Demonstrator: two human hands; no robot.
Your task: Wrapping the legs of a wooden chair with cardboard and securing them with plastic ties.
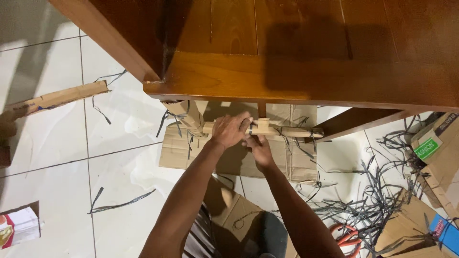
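Observation:
A large polished wooden table top (296,71) fills the upper part of the view. Under its front edge runs a horizontal crossbar (287,131) wrapped in brown cardboard and bound with dark plastic straps. My left hand (230,131) is closed over the wrapped crossbar near its middle. My right hand (258,143) grips the same bar just to the right, fingers curled around it from below. A cardboard-wrapped leg (187,116) stands at the bar's left end.
Flat cardboard sheets (191,153) lie on the white tiled floor beneath the table. A tangle of cut dark straps (368,200) spreads at the right, beside cardboard boxes (430,148) and orange-handled pliers (345,234). A cardboard strip (57,98) lies at the left.

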